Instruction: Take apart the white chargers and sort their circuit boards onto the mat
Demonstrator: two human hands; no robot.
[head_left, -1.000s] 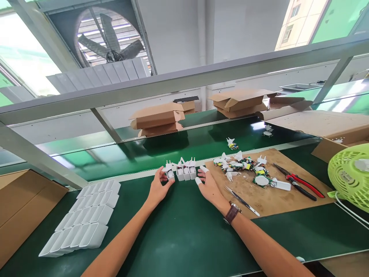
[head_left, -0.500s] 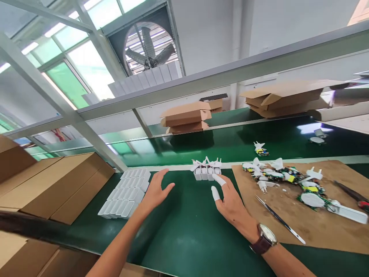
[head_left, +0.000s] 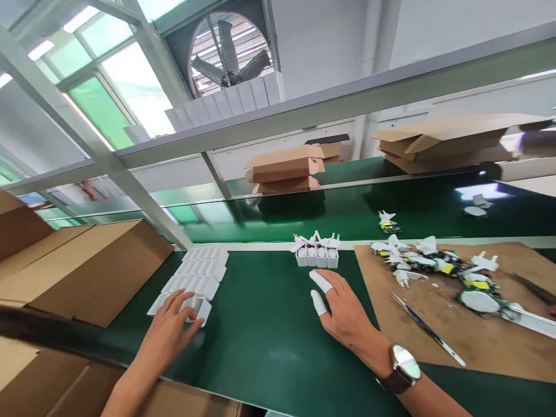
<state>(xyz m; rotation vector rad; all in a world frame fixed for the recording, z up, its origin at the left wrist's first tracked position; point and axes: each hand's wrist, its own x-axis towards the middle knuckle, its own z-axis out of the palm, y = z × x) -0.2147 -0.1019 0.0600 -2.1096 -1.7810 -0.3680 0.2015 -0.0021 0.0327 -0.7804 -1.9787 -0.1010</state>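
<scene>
My left hand (head_left: 172, 324) is on the near row of white plastic cases (head_left: 204, 269) at the left of the bench. Its fingers are curled over a case (head_left: 203, 310) at that row's right end, the thumb at the case's near edge. Over the green bench hovers my right hand (head_left: 343, 307), holding nothing, thumb and index finger apart. White covers sit on those two fingertips. Just beyond it stands a short row of white cases (head_left: 317, 259) with white plug parts and wires sticking out of the top.
To the right, brown paper (head_left: 391, 341) carries tweezers (head_left: 428, 329), dark-handled pliers (head_left: 534, 289) and several circuit boards with white parts (head_left: 447, 269). Cardboard boxes (head_left: 95, 266) border the left side. Another board (head_left: 388, 223) lies on the green belt (head_left: 347, 202) behind.
My left hand has moved left and nearer, from over the bench onto the near cases, and its fingers have curled. My right hand has shifted slightly away from the short row.
</scene>
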